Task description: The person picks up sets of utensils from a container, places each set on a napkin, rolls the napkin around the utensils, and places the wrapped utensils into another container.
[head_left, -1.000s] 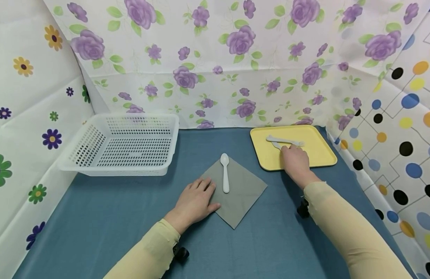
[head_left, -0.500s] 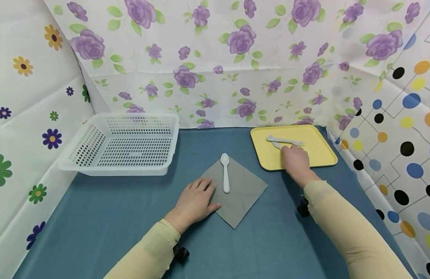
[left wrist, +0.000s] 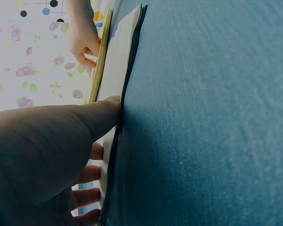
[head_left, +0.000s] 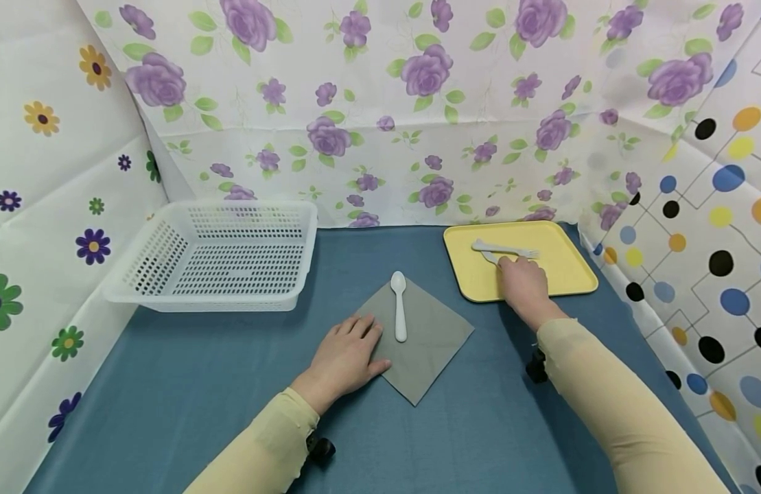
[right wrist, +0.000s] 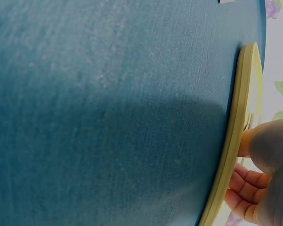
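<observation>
A folded grey napkin (head_left: 426, 343) lies like a diamond on the blue cloth, with a white plastic spoon (head_left: 399, 309) on it, bowl end away from me. My left hand (head_left: 343, 357) rests on the napkin's left corner, fingers spread flat; the left wrist view shows the thumb (left wrist: 106, 113) along its edge. Over the yellow tray (head_left: 568, 264), my right hand (head_left: 524, 285) has curled fingers, and its thumb and fingertips pinch a white plastic utensil (head_left: 489, 258). Most of that utensil is hidden by the hand, so its kind is unclear. Just behind it lies a white plastic fork (head_left: 504, 248).
A white perforated plastic basket (head_left: 302, 274) stands at the back left. Patterned sheets hang behind and on both sides, the purple-flowered one (head_left: 380, 89) right behind the tray. Blue cloth (head_left: 189, 384) covers the table.
</observation>
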The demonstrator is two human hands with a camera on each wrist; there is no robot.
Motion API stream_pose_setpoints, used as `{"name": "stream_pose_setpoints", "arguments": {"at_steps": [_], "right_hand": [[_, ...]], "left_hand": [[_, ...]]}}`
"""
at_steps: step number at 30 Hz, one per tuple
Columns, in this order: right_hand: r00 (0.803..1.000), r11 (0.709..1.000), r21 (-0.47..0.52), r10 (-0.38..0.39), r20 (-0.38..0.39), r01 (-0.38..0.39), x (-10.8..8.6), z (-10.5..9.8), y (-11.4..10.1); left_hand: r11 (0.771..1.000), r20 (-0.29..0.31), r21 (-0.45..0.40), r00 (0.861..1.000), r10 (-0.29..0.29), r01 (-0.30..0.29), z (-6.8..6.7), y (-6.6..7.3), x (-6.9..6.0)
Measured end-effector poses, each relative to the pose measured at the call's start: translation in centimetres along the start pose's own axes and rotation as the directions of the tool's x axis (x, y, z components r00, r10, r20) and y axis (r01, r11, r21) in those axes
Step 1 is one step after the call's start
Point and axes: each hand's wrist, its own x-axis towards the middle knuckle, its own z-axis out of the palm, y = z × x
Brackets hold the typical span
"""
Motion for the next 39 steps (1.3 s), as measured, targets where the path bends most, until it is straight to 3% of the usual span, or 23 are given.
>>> {"name": "stream_pose_setpoints", "arguments": {"at_steps": [15,25,31,39], "right_hand": [[0.999,0.997,0.077,-0.021,-0.024,0.023,-0.2,0.1,1.1],[0.999,0.992,0.125,-0.009,0.031,0.005,0.0,-0.3,1.6],[0.998,0.99,0.14,-0.01,0.057,0.002,0.0,-1.0,1.3],[0.998,0.986,0.166,0.001,0.067,-0.012,-0.3,-1.6,0.9]], "left_hand": [[1.0,0.012,-0.017,1.0,-0.004,0.004,0.2,0.1,0.2],[1.0,0.013,-0.026,1.0,-0.008,0.008,0.4,-0.1,0.4],[1.0,-0.025,-0.017,1.0,0.004,-0.004,1.2,-0.5,0.3],[1.0,-0.005,-0.017,1.0,0.001,-0.001,0.3,-0.2,0.2]]}}
